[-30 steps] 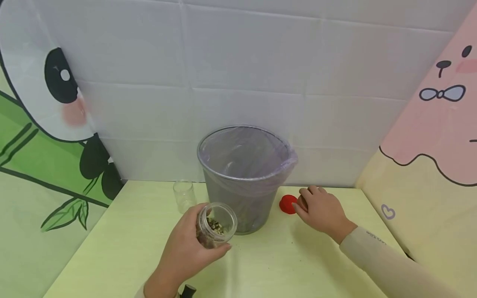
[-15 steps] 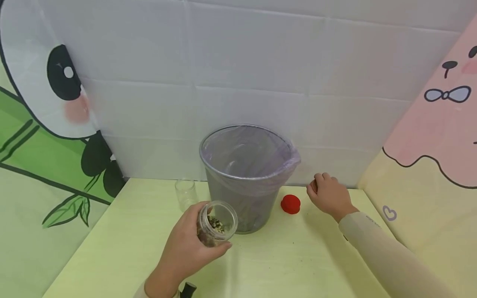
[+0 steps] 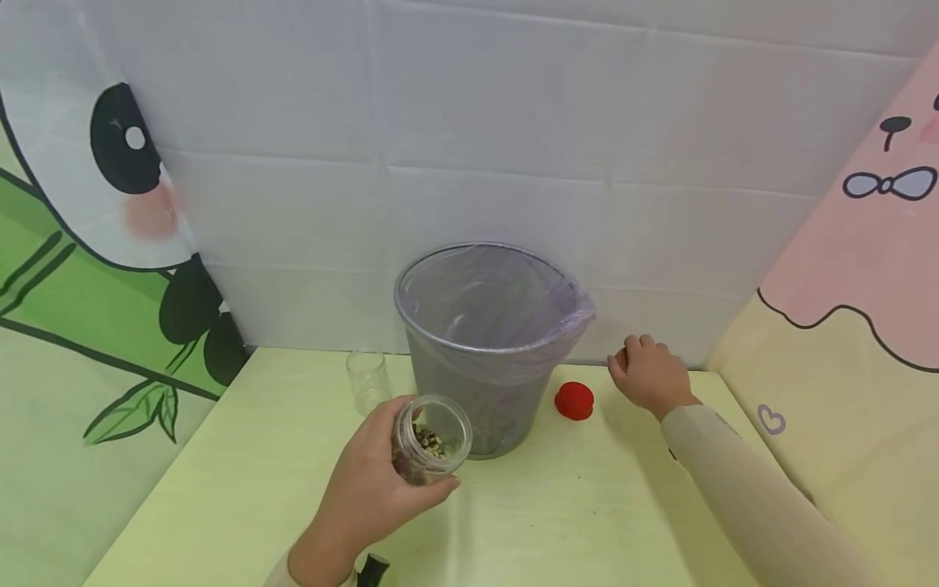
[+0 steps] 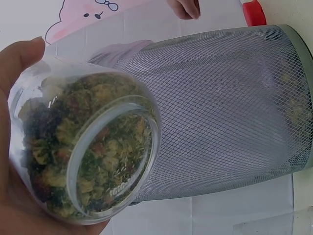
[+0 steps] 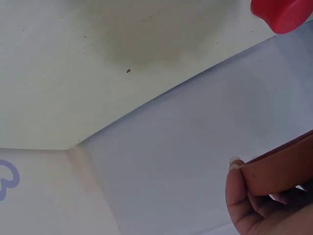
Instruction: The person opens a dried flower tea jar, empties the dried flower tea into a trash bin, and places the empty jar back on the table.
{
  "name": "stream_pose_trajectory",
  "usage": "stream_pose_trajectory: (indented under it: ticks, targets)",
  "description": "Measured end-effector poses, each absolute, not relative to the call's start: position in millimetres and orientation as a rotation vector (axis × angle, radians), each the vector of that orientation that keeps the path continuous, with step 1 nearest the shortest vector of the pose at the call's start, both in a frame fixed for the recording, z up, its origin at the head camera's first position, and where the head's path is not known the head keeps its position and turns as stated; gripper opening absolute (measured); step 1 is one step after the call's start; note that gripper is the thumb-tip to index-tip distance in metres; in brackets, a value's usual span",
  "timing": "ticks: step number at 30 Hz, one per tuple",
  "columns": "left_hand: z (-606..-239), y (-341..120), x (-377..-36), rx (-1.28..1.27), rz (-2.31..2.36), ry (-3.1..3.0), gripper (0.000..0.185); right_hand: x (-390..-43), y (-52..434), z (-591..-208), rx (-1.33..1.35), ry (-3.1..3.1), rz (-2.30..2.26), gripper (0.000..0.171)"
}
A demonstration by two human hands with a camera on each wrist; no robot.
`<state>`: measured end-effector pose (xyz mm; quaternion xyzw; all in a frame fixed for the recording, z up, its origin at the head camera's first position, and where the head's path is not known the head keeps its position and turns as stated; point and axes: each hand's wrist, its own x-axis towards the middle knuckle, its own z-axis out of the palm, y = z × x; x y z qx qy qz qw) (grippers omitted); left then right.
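My left hand [image 3: 367,481] grips a clear jar [image 3: 411,452] tilted near the front of the bin, its mouth uncovered. Dried petals and leaves in yellow, green and dark tones [image 4: 107,152] fill part of it, seen through the base in the left wrist view. At the back right, my right hand [image 3: 651,377] pinches a reddish-brown piece with a curved rim [image 5: 276,171], like a lid; its far side runs out of the right wrist view. A red cap [image 3: 575,400] lies on the table between that hand and the bin.
The grey mesh bin [image 3: 469,391], lined with a thin purple bag [image 3: 572,322], stands at the back middle. Left of it is a clear glass cylinder [image 3: 367,379]. Small dark specks dot the table [image 3: 557,505]. A white wall [image 3: 499,122] closes off the back.
My right hand has moved back and to the right, away from the red cap, with the brown lid-like piece. The left hand and jar have hardly moved.
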<state>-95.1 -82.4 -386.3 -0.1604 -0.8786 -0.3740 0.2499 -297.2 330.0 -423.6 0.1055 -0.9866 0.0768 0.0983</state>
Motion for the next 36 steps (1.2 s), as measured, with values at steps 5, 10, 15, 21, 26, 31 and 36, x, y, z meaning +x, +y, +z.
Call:
stream_pose_trajectory:
  ticks: [5,10,15,21,26,31,36]
  targets:
    - [-386,-82,-95,-0.441,-1.013,-2.393,0.094,-298,328,-436,0.321,-2.964,0.212,0.039]
    - [-386,-81,-95,-0.463,-1.014,-2.397,0.094,-297,325,-448,0.31,-2.998,0.22,0.041]
    - [-387,-80,-96,-0.507,-1.006,-2.387,0.095,-296,321,-464,0.286,-3.022,0.265,0.031]
    - [-387,-78,-95,-0.536,-1.007,-2.368,0.095,-296,316,-480,0.246,-3.062,0.28,0.03]
    - [-389,-78,-95,-0.551,-1.006,-2.367,0.095,-302,314,-492,0.221,-3.095,0.289,0.032]
    - [-389,-76,-95,-0.577,-1.01,-2.368,0.096,-305,315,-500,0.197,-3.107,0.277,0.033]
    - [-390,-75,-94,-0.563,-1.016,-2.387,0.097,-308,317,-505,0.184,-3.12,0.274,0.032]
